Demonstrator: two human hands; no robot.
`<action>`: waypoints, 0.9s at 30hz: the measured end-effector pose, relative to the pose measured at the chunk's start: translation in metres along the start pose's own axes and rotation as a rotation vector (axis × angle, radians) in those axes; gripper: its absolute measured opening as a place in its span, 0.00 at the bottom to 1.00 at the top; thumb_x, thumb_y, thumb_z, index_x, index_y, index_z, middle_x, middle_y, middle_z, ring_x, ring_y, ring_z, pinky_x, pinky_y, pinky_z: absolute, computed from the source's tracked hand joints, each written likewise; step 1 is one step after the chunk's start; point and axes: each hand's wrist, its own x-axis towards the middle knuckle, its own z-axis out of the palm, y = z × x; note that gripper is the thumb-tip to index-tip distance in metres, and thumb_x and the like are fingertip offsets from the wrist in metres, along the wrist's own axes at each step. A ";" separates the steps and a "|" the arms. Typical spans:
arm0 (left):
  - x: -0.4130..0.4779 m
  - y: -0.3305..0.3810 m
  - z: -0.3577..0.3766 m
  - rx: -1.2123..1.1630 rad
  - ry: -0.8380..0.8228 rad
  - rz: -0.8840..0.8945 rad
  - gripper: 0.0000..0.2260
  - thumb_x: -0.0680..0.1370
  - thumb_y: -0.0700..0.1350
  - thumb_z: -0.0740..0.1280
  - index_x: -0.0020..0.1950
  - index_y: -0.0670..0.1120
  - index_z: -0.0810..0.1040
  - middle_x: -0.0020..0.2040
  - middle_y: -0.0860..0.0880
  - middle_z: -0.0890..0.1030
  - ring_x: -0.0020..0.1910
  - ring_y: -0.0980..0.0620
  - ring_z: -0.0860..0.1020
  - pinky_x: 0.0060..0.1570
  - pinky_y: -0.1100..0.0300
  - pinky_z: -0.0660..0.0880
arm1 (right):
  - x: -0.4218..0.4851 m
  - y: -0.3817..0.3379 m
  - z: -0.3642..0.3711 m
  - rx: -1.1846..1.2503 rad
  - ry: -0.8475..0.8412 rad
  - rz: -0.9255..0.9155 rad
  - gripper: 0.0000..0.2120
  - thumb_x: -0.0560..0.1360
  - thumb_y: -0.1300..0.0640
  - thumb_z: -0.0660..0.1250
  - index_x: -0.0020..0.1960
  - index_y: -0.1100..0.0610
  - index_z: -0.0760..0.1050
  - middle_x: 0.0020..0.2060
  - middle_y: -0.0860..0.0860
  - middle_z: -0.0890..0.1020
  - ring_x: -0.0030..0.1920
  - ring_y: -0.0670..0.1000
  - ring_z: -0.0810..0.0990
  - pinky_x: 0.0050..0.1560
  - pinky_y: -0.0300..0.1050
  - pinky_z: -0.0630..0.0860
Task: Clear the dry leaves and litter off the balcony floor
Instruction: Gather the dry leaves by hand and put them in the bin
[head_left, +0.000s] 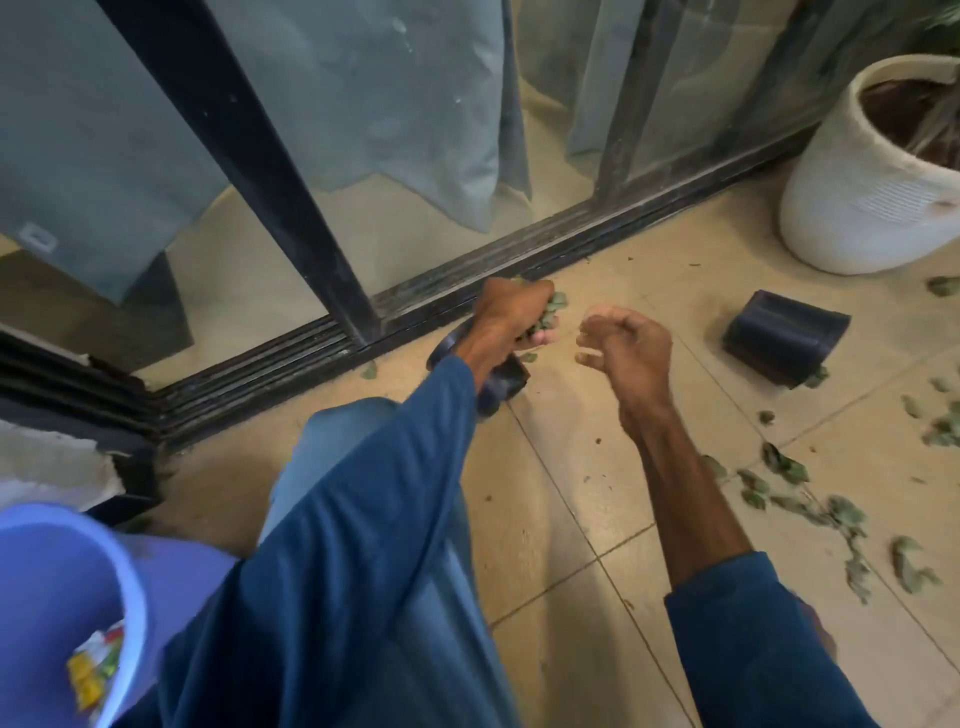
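Note:
My left hand (511, 317) grips a bunch of dry green leaves (550, 312) just above the tiled floor, close to the black sliding-door track (291, 358). My right hand (626, 343) hovers beside it with its fingers curled; I cannot tell whether it holds anything. More dry leaves (810, 506) lie scattered over the tiles at the right. A single leaf (370, 370) lies by the track. A light blue bucket (62, 597) at the lower left holds some colourful litter (96, 670).
A dark slipper (785, 338) lies on the tiles at the right, and another sits partly hidden under my left arm. A white plant pot (872, 171) stands in the far right corner. Glass doors with grey curtains close off the back.

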 end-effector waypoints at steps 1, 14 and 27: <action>0.004 -0.004 -0.014 0.012 0.027 -0.009 0.08 0.80 0.43 0.69 0.44 0.41 0.84 0.32 0.45 0.82 0.21 0.53 0.76 0.18 0.66 0.69 | 0.004 0.012 0.012 -0.094 -0.018 -0.007 0.10 0.74 0.62 0.73 0.56 0.60 0.82 0.46 0.53 0.86 0.48 0.55 0.85 0.46 0.46 0.83; -0.010 -0.013 -0.079 0.188 0.113 0.041 0.11 0.79 0.44 0.68 0.40 0.39 0.83 0.36 0.43 0.86 0.27 0.50 0.79 0.25 0.62 0.76 | 0.000 0.062 0.101 -1.028 -0.337 -0.201 0.47 0.57 0.35 0.81 0.66 0.55 0.65 0.58 0.55 0.78 0.58 0.59 0.78 0.60 0.59 0.77; -0.011 -0.007 -0.028 0.268 -0.038 0.077 0.09 0.79 0.42 0.68 0.46 0.37 0.83 0.35 0.43 0.85 0.22 0.53 0.78 0.21 0.65 0.72 | 0.050 0.046 -0.077 -0.946 0.133 -0.025 0.47 0.61 0.40 0.82 0.72 0.56 0.64 0.63 0.56 0.75 0.63 0.59 0.75 0.67 0.63 0.69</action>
